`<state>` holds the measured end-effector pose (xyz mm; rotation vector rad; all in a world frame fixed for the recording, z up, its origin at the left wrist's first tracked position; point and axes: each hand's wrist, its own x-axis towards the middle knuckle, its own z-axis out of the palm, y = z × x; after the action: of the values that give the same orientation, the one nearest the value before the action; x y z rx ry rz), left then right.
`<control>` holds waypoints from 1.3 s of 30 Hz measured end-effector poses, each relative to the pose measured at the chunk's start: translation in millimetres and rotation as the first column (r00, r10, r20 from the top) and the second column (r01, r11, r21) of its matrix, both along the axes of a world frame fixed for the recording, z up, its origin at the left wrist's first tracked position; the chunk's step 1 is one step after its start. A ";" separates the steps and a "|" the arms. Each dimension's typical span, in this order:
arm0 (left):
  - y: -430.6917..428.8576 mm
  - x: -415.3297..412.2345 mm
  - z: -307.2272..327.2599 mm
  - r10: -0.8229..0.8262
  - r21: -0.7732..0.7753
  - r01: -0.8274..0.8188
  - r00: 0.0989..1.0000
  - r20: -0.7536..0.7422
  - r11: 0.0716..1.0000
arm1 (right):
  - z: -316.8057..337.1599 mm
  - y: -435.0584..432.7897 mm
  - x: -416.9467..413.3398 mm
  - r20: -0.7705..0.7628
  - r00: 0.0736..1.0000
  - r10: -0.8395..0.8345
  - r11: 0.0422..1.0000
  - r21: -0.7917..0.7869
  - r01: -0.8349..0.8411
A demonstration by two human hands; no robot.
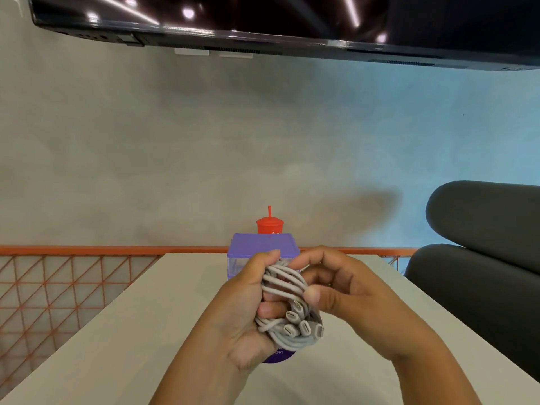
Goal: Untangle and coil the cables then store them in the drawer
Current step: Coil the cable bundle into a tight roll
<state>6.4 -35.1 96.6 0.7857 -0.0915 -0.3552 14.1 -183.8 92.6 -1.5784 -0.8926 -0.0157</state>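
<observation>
A bundle of white cables [287, 305] with several connector plugs showing at its lower end is held above the white table [140, 331]. My left hand [242, 311] grips the bundle from the left, fingers wrapped around it. My right hand [344, 285] pinches the cable loops from the right, thumb and fingers on the strands. Behind the hands stands a small purple drawer box [263, 244] with a clear front, partly hidden by my fingers. A purple object [277, 355] peeks out below the bundle.
A red cup with a straw [269, 225] stands behind the drawer box. An orange wire rail [73, 276] runs along the table's far and left side. A dark sofa [482, 258] sits to the right, a screen [263, 19] hangs overhead.
</observation>
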 end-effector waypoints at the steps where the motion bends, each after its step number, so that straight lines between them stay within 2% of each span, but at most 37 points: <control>1: 1.0 -0.2 0.5 0.000 0.002 0.000 1.000 0.011 1.000 | 0.2 1.8 0.2 0.026 1.000 -0.016 1.000 0.015 0.015; 3: 3.3 1.4 1.2 -0.005 0.034 0.004 1.000 0.026 0.999 | 1.1 5.7 0.9 0.136 0.983 -0.120 0.992 0.039 0.116; 5: 6.8 4.5 -0.6 0.010 0.063 -0.013 0.999 0.044 0.998 | 2.1 9.0 2.5 0.254 0.929 -0.267 0.963 0.043 0.265; 11: 12.1 -0.7 3.3 0.062 0.106 -0.070 0.995 0.082 0.992 | -0.9 21.8 5.3 0.368 0.821 -0.437 0.892 0.062 0.447; 15: 14.6 2.6 1.2 0.083 0.147 -0.090 0.995 0.050 0.985 | -2.9 21.5 5.7 0.287 0.882 -0.373 0.924 0.023 0.383; 18: 13.5 -0.2 2.9 0.100 0.194 -0.111 0.993 0.066 0.975 | -3.5 20.4 3.5 0.177 0.960 -0.218 0.975 -0.008 0.223; 21: 11.4 -6.4 7.6 0.097 0.210 -0.119 0.989 0.114 0.970 | -0.6 14.5 0.7 0.106 0.988 -0.112 0.994 0.008 0.111; 27: 5.7 -9.7 9.1 0.099 0.197 -0.124 0.986 0.131 0.973 | 3.4 13.3 -2.0 0.130 0.966 -0.224 0.975 0.017 0.224; 32: 4.0 -10.5 7.7 0.076 0.214 -0.111 0.984 0.164 0.971 | 7.3 15.4 -6.8 0.241 0.924 -0.298 0.931 -0.139 0.336; 37: -2.8 -13.6 4.4 0.044 0.300 -0.097 0.983 0.179 0.949 | 10.7 3.9 -10.1 0.143 0.964 -0.225 0.952 -0.177 0.249; 39: -2.8 -13.0 4.6 0.094 0.380 -0.178 0.969 0.229 0.907 | 11.4 0.8 -12.2 0.138 0.974 -0.180 0.954 -0.218 0.207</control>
<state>-6.5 -37.9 101.2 1.2284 -0.1606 -0.1563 1.9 -183.0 104.0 -1.8960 -0.8496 -0.1502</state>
